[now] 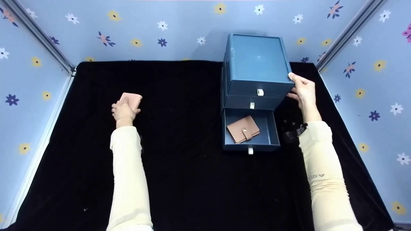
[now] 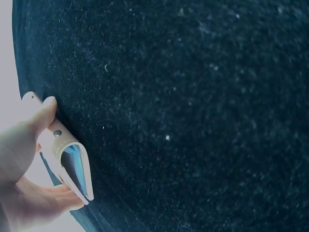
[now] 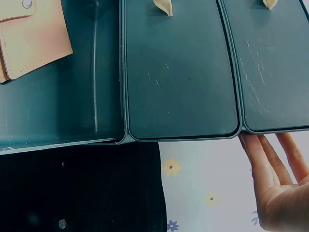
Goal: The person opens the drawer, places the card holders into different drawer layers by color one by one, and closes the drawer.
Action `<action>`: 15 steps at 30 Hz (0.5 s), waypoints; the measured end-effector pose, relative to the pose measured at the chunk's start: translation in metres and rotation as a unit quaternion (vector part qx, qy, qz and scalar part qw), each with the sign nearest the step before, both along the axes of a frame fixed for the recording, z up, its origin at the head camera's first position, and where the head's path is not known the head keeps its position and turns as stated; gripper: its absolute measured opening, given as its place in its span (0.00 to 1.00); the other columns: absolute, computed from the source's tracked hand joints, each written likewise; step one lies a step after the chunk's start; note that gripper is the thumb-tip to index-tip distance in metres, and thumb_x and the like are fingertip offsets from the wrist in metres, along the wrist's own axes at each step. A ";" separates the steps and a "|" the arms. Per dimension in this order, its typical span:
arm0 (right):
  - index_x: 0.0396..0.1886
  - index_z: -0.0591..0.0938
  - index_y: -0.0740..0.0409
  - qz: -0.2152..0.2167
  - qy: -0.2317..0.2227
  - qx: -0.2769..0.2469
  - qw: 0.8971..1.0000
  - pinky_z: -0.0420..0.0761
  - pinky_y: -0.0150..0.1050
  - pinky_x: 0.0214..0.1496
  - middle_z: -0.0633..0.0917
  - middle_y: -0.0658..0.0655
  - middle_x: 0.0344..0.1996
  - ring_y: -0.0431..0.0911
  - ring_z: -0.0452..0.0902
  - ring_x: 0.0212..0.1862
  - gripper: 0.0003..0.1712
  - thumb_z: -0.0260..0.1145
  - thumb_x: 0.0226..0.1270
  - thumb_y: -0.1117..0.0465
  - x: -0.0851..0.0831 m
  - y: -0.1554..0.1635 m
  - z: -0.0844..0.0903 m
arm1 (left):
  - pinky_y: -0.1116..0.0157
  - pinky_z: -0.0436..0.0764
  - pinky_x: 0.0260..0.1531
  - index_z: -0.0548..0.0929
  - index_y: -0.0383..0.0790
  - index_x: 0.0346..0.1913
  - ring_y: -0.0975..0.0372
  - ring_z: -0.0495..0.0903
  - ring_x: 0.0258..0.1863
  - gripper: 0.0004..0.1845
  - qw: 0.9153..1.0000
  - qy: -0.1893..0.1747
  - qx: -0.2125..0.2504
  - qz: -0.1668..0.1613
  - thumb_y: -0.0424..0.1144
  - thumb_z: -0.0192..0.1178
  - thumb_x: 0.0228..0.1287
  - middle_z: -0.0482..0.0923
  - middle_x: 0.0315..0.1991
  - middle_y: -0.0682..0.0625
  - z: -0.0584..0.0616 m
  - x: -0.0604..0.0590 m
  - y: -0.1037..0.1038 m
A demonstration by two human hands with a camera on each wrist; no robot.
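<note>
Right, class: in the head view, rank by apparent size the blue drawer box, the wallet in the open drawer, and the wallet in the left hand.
1. Blue drawer box.
2. Wallet in the open drawer.
3. Wallet in the left hand, partly hidden by the hand, so unsure.

A table [image 1: 192, 179] covered by a black velvety cloth is enclosed on three sides by upright pale blue wall panels [image 1: 154, 29] printed with small white, yellow and dark blue flowers. The panels are joined at the two far corners by slanting grey metal rails [image 1: 38, 35], and a pale strip is seen along the left edge of the cloth. The scene is evenly lit, with no strong shadows cast.
</note>
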State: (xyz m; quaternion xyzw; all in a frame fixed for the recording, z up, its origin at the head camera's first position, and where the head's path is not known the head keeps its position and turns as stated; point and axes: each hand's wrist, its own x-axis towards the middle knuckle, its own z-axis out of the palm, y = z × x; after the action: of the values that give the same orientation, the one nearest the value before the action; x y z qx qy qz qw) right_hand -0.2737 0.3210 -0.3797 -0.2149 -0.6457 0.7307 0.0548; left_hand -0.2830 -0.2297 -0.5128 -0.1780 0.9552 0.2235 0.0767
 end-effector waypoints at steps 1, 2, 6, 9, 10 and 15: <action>0.44 0.81 0.60 0.000 0.000 0.000 1.000 0.79 0.35 0.25 0.82 0.53 0.28 0.43 0.81 0.27 0.26 0.72 0.45 0.54 0.000 0.000 0.000 | 0.42 0.58 0.53 0.53 0.37 0.64 0.32 0.53 0.56 0.38 1.000 0.005 -0.002 0.003 0.45 0.60 0.55 0.47 0.58 0.20 -0.001 0.000 0.000; 0.46 0.80 0.61 0.000 -0.001 0.001 1.000 0.79 0.35 0.26 0.82 0.53 0.29 0.43 0.81 0.27 0.27 0.72 0.45 0.53 0.000 0.000 0.000 | 0.43 0.59 0.52 0.54 0.37 0.64 0.32 0.53 0.56 0.38 1.000 0.010 -0.005 0.004 0.45 0.60 0.55 0.49 0.57 0.20 -0.001 0.001 0.001; 0.49 0.78 0.62 0.002 -0.002 0.003 1.000 0.79 0.35 0.26 0.81 0.53 0.31 0.43 0.81 0.28 0.30 0.72 0.45 0.53 0.000 0.000 -0.001 | 0.43 0.61 0.51 0.58 0.36 0.62 0.33 0.56 0.55 0.36 0.999 0.032 -0.015 0.010 0.42 0.62 0.53 0.53 0.57 0.22 -0.003 0.002 0.003; 0.49 0.78 0.63 0.001 -0.001 0.005 1.000 0.79 0.35 0.27 0.81 0.53 0.31 0.43 0.81 0.28 0.30 0.72 0.45 0.53 -0.001 0.000 -0.001 | 0.43 0.60 0.52 0.60 0.36 0.62 0.34 0.56 0.55 0.36 0.999 0.046 -0.014 0.014 0.40 0.63 0.51 0.54 0.57 0.22 -0.003 0.004 0.005; 0.49 0.78 0.63 0.000 -0.001 0.004 1.000 0.79 0.35 0.27 0.81 0.53 0.30 0.43 0.81 0.28 0.30 0.72 0.45 0.53 -0.001 0.000 -0.001 | 0.43 0.59 0.52 0.60 0.36 0.62 0.34 0.55 0.55 0.35 0.999 0.049 -0.014 0.015 0.40 0.63 0.51 0.54 0.57 0.22 -0.003 0.004 0.006; 0.48 0.78 0.63 0.000 0.002 0.001 1.000 0.80 0.35 0.26 0.81 0.53 0.30 0.43 0.81 0.28 0.29 0.72 0.45 0.54 -0.001 0.001 -0.001 | 0.44 0.59 0.53 0.61 0.37 0.62 0.35 0.55 0.55 0.36 0.998 0.064 -0.008 0.015 0.39 0.63 0.50 0.54 0.56 0.23 -0.003 0.006 0.012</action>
State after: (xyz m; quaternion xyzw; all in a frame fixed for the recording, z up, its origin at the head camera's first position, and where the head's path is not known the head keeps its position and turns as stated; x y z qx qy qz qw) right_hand -0.2748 0.3218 -0.3805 -0.2136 -0.6462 0.7305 0.0564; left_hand -0.2770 -0.2178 -0.5161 -0.1780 0.9571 0.2283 0.0112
